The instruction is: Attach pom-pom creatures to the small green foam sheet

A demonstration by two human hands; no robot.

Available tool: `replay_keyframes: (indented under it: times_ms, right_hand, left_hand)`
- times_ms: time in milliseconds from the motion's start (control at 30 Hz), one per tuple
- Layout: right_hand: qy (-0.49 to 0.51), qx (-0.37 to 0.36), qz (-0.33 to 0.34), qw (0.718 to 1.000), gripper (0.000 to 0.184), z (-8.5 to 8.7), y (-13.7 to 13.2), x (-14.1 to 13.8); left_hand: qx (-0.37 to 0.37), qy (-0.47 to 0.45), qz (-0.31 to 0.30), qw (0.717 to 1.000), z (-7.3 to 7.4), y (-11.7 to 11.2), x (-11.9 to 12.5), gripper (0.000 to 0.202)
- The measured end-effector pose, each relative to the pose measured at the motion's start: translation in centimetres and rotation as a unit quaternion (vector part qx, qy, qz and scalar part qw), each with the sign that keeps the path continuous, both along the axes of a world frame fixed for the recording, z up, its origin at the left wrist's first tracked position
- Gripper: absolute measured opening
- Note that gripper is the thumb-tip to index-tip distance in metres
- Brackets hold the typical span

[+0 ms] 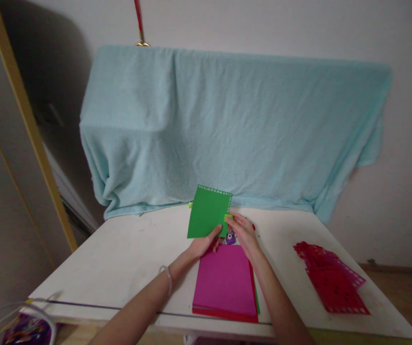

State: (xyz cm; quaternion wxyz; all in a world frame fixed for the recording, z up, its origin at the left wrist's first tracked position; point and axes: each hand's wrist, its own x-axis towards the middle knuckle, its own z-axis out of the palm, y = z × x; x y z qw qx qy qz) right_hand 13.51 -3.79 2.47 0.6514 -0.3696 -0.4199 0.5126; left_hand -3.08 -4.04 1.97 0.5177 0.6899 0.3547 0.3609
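Observation:
A green paper sheet [208, 213], with a row of small punched holes along its top edge and part of its right edge, is raised above the table at a tilt. My left hand [206, 243] is closed on its lower right corner, thumb on the front. At the right edge of the sheet, my right hand [243, 230] pinches a small lime-green paper punch [228, 218], which sits against the row of holes. Below the hands is a small purple object with a googly eye [230, 237]. A stack of magenta, red and green paper [223, 278] lies between my forearms.
Punched red and magenta sheets [335, 282] lie at the right of the white table [137, 258]. Behind the green sheet, a lime-green object with an eye [190, 204] partly shows. A light blue cloth [245, 129] drapes over something at the back.

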Motion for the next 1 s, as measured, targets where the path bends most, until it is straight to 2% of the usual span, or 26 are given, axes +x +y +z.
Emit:
replay_keyframes:
  times_ms: [467, 733, 1000]
  right_hand:
    - [0.000, -0.001, 0.006, 1.000, 0.042, 0.32, -0.10, -0.10]
    - [-0.015, -0.003, -0.005, 1.000, 0.045, 0.14, -0.04, 0.10]
    - [-0.032, 0.000, -0.007, 0.999, 0.044, 0.34, -0.27, 0.14]
  left_hand:
    - [-0.016, 0.028, 0.005, 0.999, 0.00, -0.11, 0.11, 0.070]
    - [0.012, 0.066, 0.021, 0.998, 0.20, -0.25, 0.09, 0.071]
    - [-0.019, 0.073, -0.005, 0.997, -0.26, 0.18, 0.05, 0.071]
